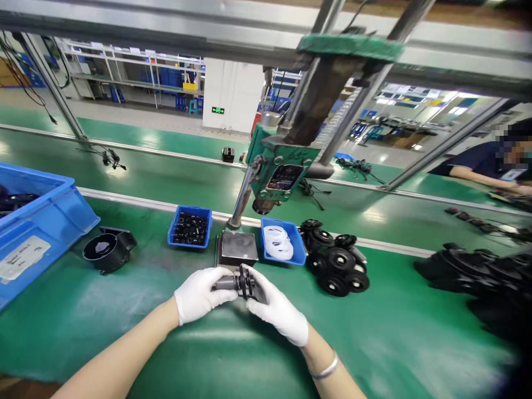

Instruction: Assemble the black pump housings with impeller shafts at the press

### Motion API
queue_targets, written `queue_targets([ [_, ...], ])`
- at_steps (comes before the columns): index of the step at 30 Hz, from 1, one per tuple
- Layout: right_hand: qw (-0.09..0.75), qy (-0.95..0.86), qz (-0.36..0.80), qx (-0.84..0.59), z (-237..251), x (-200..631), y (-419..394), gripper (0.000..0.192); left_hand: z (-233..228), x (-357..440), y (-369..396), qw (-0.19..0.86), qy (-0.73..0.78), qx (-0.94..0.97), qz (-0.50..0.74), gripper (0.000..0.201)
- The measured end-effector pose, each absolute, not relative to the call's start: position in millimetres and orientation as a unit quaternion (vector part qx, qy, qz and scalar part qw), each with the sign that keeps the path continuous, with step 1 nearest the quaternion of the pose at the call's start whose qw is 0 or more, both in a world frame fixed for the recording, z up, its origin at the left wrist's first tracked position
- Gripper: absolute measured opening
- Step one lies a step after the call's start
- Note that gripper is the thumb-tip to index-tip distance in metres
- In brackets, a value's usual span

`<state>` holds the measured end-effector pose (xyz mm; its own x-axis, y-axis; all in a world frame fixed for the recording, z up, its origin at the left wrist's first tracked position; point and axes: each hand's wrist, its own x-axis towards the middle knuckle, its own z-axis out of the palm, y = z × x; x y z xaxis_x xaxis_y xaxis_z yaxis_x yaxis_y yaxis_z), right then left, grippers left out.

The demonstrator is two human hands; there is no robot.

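Green bench mat (124, 316), front of press (282, 166): left hand (199, 296) and right hand (276, 310), both gloved, grip black part (240, 281) together.

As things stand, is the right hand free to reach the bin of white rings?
Probably not at once: the right hand and left hand both hold a black part; the bin lies unobstructed just beyond.
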<state>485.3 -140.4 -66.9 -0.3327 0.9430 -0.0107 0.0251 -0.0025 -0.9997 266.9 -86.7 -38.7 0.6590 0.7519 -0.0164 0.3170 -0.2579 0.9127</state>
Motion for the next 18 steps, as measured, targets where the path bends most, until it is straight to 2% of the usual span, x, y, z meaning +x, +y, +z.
queue_targets([
  [11,0.377,-0.602,0.541,-0.45,-77.9,485.8,-147.9,0.067,-51.3,263.7,-87.0,0.407,0.376,0.819,0.15,0.035],
  [18,0.383,-0.609,0.49,-0.492,-83.8,488.1,-150.5,0.058,-52.1,265.0,-86.7,0.392,0.383,0.825,0.141,0.032],
])
